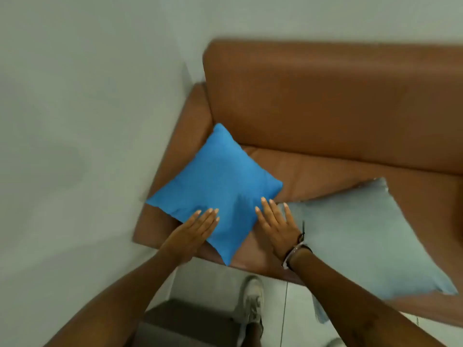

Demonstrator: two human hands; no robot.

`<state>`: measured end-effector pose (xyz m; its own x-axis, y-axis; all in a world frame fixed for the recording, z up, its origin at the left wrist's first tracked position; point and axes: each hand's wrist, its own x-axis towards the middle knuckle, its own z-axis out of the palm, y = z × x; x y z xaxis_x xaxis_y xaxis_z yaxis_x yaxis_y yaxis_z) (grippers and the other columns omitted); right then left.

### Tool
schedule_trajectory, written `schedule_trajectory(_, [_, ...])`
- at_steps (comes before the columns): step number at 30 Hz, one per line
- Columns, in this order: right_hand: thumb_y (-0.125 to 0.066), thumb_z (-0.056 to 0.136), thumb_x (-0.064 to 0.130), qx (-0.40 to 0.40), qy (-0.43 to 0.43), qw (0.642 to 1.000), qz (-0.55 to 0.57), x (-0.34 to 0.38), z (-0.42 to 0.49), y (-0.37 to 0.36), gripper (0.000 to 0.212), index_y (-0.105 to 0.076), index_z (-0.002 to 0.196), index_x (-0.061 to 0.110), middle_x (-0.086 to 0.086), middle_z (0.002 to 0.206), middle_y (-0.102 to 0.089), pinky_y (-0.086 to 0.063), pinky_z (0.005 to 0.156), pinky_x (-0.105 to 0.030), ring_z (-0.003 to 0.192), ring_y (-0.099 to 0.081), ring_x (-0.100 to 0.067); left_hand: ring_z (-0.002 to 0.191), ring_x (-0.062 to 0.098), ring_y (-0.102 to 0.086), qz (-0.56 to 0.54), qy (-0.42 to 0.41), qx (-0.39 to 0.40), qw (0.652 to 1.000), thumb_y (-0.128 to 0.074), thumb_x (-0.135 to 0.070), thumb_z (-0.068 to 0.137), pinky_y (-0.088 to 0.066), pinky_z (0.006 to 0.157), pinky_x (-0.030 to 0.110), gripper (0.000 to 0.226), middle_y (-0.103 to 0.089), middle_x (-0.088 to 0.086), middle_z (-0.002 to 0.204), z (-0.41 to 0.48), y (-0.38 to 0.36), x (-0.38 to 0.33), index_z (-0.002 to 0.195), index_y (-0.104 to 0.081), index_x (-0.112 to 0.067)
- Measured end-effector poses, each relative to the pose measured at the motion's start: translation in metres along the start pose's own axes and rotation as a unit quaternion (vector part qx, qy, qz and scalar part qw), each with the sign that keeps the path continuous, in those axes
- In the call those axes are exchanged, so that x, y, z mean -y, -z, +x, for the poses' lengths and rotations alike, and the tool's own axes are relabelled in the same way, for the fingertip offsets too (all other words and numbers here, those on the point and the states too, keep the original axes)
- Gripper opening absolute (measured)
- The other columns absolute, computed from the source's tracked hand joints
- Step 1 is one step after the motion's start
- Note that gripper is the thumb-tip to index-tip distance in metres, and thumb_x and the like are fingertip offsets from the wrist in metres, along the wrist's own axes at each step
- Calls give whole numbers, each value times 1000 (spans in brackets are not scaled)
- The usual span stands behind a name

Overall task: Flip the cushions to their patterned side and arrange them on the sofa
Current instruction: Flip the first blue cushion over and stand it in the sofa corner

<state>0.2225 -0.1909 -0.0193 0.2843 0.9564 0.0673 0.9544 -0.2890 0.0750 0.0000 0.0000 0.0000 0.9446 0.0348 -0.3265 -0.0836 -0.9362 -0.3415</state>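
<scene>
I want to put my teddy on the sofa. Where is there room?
The bare seat between the backrest and the pale cushion is free. The near left corner is crowded: the blue cushion and both hands fill it.

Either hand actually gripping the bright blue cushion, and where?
No grip visible. Left hand and right hand lie open and flat, fingers extended, against the lower edges of the bright blue cushion near its bottom corner.

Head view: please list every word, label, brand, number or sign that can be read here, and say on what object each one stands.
None can be read in this view.
Bright blue cushion: plain fabric, no text.
Pale blue cushion: plain, no text.
Brown leather sofa: no label visible.
White shoe: too blurred to tell any brand.
Wrist bands: no lettering legible.
</scene>
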Motion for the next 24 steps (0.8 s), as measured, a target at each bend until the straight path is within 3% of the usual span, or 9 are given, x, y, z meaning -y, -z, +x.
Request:
schedule_trajectory(2, [-36,92,12,3,23,1000,-3,8,22,-35,44,-58,130,18,-9,137,-57,-51,95,-49,124,-55,-26,143,26,-40,-71,38,-27,996,-20,-16,99,-37,116,41,53,-48,9,153,23,-30,9,149,-24,-1])
schedule_trajectory(4, [-43,92,15,-34,71,997,-15,17,39,-74,42,-57,131,20,-6,137,-57,-51,96,-47,124,-55,-25,132,20,-56,-88,80,-68,991,-8,-8,105,-49,105,38,46,-59,4,144,38,-62,20,143,-33,-8])
schedule_trajectory(6, [-53,88,18,-46,84,995,-20,29,50,-114,44,-56,132,21,-5,138,-56,-49,99,-47,126,-53,-25,129,25,-59,-9,75,-71,995,-1,-7,107,-51,101,45,51,-57,11,144,48,-92,27,143,-37,-10])
schedule_trajectory(9, [-57,88,19,-89,59,994,-21,47,64,-157,54,-43,139,10,-11,142,-51,-46,102,-50,131,-47,-30,130,33,-57,63,45,-124,989,-12,-5,109,-47,101,57,44,-54,19,145,61,-119,32,144,-40,-7])
schedule_trajectory(13, [-52,93,10,-161,52,986,0,42,74,-184,43,-36,133,6,-15,137,-55,-50,94,-52,127,-51,-31,122,37,-63,52,28,-177,983,-36,0,104,-50,96,60,37,-62,26,134,82,-123,42,134,-58,0])
schedule_trajectory(16, [-52,94,14,-160,103,982,10,12,74,-184,51,-37,141,6,-18,146,-44,-40,104,-59,135,-40,-34,113,41,-68,11,9,-180,984,-45,4,96,-53,92,60,35,-67,28,125,84,-102,52,122,-68,6])
schedule_trajectory(19, [-55,88,12,-99,80,991,51,0,82,-165,57,-39,142,2,-21,148,-40,-34,107,-61,138,-36,-36,101,48,-71,-71,-11,-143,987,-52,-1,83,-55,85,63,38,-70,34,115,87,-60,66,113,-69,15])
schedule_trajectory(22, [-70,74,34,-31,70,986,147,-18,90,-137,90,-29,145,-2,-24,152,-31,-26,112,-60,141,-28,-38,93,51,-72,-167,-14,-111,980,-76,2,69,-52,84,66,42,-71,35,108,99,-8,95,108,-70,16])
schedule_trajectory(24, [-75,67,51,-47,79,966,241,-41,91,-116,108,-24,145,-3,-28,152,-27,-26,113,-58,142,-26,-38,94,46,-73,-248,12,-91,964,-76,-14,68,-52,90,58,50,-74,29,108,109,24,123,112,-72,9])
